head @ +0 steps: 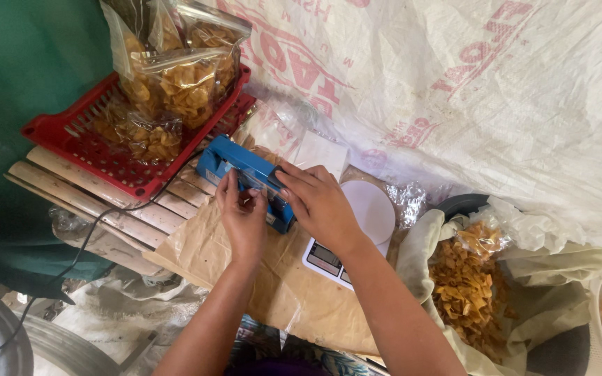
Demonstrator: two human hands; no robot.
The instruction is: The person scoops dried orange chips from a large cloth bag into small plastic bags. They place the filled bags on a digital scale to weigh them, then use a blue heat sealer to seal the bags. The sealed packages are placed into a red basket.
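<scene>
Head view showed both of your hands on the blue heat sealer [245, 177], which lay on brown paper [294, 278] at the edge of a slatted wooden board [99, 202], just beside the red plastic basket [71, 136] holding filled bags of chips [175, 76]. Your right hand [322, 202] lay flat over the sealer's arm, fingers together and pressing down, gripping nothing. Your left hand [243, 216] had its fingers curled narrow at the near side of the bar; what they pinched, I could not tell. By my reading, you were at the sealing step, arm down. The next move called for steady, even pressure along the bar, then a clean lift. A white scale [357, 230] sat under your right wrist, and an open sack of loose chips [468, 285] stood near it.
</scene>
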